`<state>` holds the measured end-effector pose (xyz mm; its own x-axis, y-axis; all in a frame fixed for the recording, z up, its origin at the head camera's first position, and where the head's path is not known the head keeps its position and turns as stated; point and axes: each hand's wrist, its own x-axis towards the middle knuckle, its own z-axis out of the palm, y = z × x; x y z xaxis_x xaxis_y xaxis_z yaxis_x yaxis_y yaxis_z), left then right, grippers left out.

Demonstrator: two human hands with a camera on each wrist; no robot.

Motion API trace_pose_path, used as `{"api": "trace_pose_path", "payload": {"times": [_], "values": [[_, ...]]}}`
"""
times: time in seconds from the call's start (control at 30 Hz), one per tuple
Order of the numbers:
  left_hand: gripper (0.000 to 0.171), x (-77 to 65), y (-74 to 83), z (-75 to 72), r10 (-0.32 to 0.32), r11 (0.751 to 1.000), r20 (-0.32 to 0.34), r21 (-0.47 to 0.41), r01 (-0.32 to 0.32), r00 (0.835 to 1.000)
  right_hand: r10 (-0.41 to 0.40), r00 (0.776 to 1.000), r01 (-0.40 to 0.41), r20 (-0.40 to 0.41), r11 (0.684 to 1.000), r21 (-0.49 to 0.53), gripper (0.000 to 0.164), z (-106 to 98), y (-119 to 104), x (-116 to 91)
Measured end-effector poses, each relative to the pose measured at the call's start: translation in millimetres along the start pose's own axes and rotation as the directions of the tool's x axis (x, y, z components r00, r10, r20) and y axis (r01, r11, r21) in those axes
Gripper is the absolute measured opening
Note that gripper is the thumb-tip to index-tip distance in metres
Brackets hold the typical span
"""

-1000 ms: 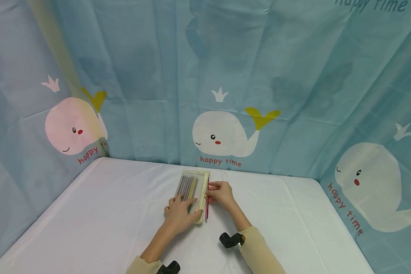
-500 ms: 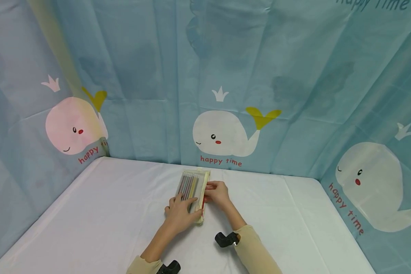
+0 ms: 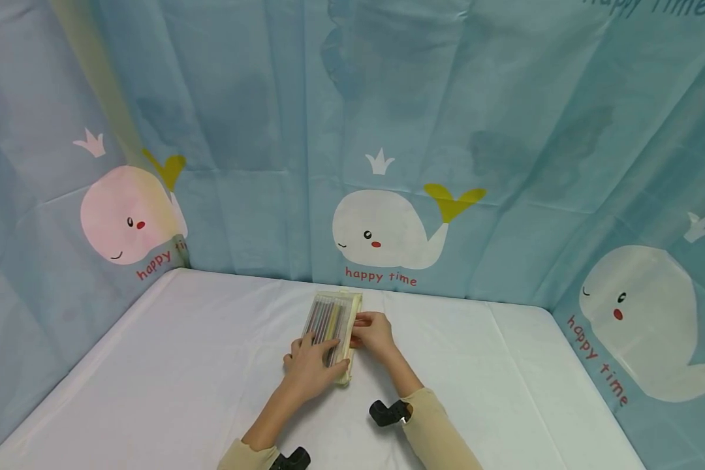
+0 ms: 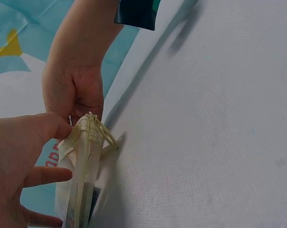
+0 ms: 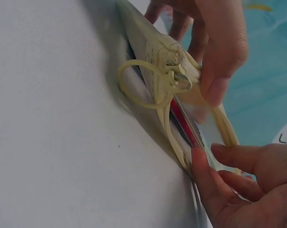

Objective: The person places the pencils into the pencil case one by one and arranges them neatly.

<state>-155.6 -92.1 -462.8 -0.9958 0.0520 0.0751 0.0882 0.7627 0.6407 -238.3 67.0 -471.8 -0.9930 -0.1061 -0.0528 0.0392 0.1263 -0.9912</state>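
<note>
A flat see-through pencil case [image 3: 345, 339] with cream edging lies on the white table, several pens [image 3: 323, 313] showing through its top. My left hand [image 3: 309, 372] holds it from above, fingers spread over its face and thumb at the right edge; in the right wrist view that thumb lifts one lip of the opening. At the open right side my right hand [image 3: 375, 334] has its fingertips in the opening. A red pen [image 5: 184, 118] lies just inside, its near end between these fingertips [image 5: 199, 156]. A cream loop [image 5: 124, 83] hangs by the zip's end.
White cloth [image 3: 182, 365] covers the table around the case. A blue curtain [image 3: 258, 215] printed with whales stands close behind the case and along both sides. Each wrist bears a black camera [image 3: 390, 412].
The red pen has moved left from beside the case into its opening, along with my right hand. The pens inside have spread a little to the right. My left hand stays put.
</note>
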Motion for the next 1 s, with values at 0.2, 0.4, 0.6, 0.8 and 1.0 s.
{"api": "trace_pose_path", "payload": {"times": [0.2, 0.4, 0.6, 0.8, 1.0], "values": [[0.056, -0.5, 1.1, 0.4, -0.003, 1.0, -0.006, 0.019, 0.003, 1.0, 0.0, 1.0, 0.0, 0.005, 1.0, 0.022, 0.04, -9, 0, -5], [0.056, 0.0, 1.3, 0.1, -0.01, 1.0, 0.005, 0.027, 0.01, 1.0, 0.026, 1.0, -0.025, -0.015, 0.999, 0.036, 0.037, -19, 1, -11], [0.055, 0.7, 1.5, 0.1, 0.005, 0.999, -0.001, 0.039, -0.005, 1.0, 0.023, 0.999, -0.021, -0.029, 0.999, 0.039, 0.037, -31, 0, -17], [0.055, 1.8, 3.2, 4.3, 0.012, 0.998, 0.0, 0.057, -0.012, 1.0, 0.003, 0.998, -0.003, -0.057, 1.0, 0.007, 0.038, -44, -3, -23], [0.056, 1.9, 2.8, 9.6, 0.007, 0.996, -0.011, 0.089, -0.006, 1.0, 0.006, 0.997, -0.007, -0.072, 1.0, -0.013, 0.038, -57, -4, -28]]}}
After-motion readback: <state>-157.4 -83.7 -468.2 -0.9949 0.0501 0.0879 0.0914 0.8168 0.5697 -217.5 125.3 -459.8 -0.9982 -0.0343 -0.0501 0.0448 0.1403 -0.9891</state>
